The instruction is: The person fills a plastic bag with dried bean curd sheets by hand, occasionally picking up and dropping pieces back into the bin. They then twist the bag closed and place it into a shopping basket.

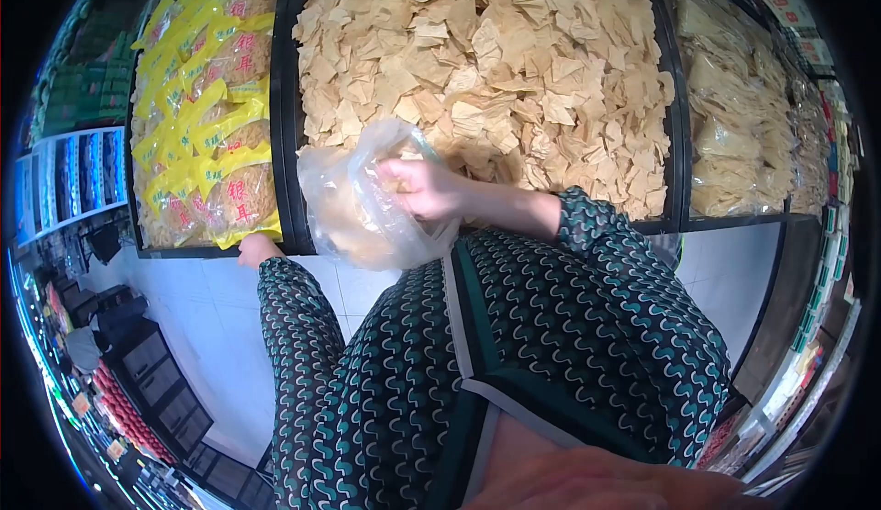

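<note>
My right hand (424, 189) is closed on the gathered upper part of a clear plastic bag (344, 202). Pale, tan pieces show through the film of the bag. It hangs at the front of a wide bin of dried tofu skin pieces (486, 60), overlapping the near left corner of the heap. Over on the left, my left hand (258, 250) is at the front rim of the neighbouring bin, just below the lowest yellow-topped packets (240, 196). Its fingers are mostly hidden, so I cannot tell how they are bent.
Black dividers (290, 115) separate the bins. To the right lie clear packs of a pale dried food (734, 115). White floor tiles (206, 326) show below the bins, with dark crates (156, 372) at the lower left and store shelves (826, 262) along the right.
</note>
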Motion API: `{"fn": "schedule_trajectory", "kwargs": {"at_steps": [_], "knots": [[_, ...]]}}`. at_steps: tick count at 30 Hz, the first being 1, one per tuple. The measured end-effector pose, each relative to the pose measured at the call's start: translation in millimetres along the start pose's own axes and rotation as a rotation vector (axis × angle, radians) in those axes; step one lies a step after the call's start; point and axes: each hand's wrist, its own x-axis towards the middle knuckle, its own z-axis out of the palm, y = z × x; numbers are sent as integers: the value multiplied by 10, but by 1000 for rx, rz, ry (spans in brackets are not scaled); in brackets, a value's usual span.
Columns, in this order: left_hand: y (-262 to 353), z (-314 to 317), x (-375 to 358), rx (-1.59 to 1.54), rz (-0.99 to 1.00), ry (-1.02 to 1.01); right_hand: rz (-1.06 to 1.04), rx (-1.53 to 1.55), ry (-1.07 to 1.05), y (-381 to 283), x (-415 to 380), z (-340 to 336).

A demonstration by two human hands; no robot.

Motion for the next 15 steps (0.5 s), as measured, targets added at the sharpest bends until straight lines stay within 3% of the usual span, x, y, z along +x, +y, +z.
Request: {"fn": "schedule_trajectory", "kwargs": {"at_steps": [2,3,5,9,11,13,15], "knots": [[8,-75,-87,-2,10,-15,-230,208,13,210,162,239],[18,-114,-99,-4,15,-12,-231,204,17,186,136,226],[26,-142,-98,60,3,-49,-288,-632,183,68,78,162],[8,14,7,35,-4,-13,-272,-520,175,-52,19,-165],[18,-23,-17,30,-15,-19,-128,-516,17,-397,-76,-584],[32,-19,-15,21,-30,-26,213,-433,17,-748,-123,-1051],[33,74,58,56,-43,8,145,-927,346,-834,-218,-1321]]}}
